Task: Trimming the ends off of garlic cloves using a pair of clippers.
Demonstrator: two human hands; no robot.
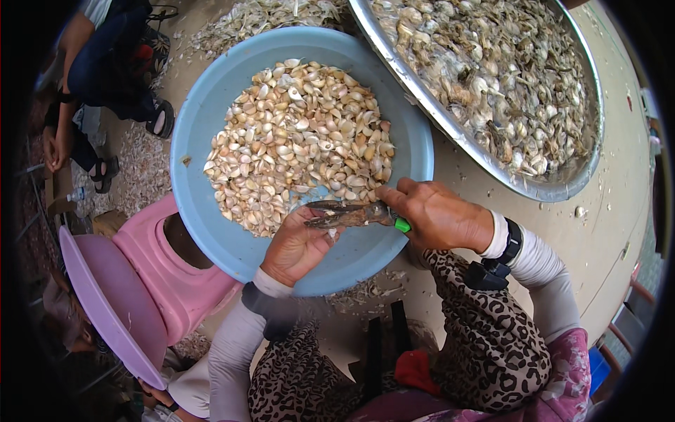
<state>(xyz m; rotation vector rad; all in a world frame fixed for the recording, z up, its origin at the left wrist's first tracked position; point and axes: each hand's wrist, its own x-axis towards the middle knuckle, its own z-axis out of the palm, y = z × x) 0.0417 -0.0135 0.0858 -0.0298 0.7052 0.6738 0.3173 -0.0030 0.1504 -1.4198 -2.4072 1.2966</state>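
My right hand is closed around the handles of a pair of shears with a bit of bright green on the grip. Their dark, dirt-caked blades point left and stand slightly apart. At the blade tips, my left hand pinches a small pale piece of garlic, mostly hidden by fingers. Both hands are over the near side of a wide light-blue basin. Many loose garlic cloves cover much of its bottom.
A large metal basin full of unpeeled garlic bulbs stands at the far right. Beside the blue basin on the left are a pink stool and a purple basin. Skins litter the ground. Another person's sandalled foot shows far left.
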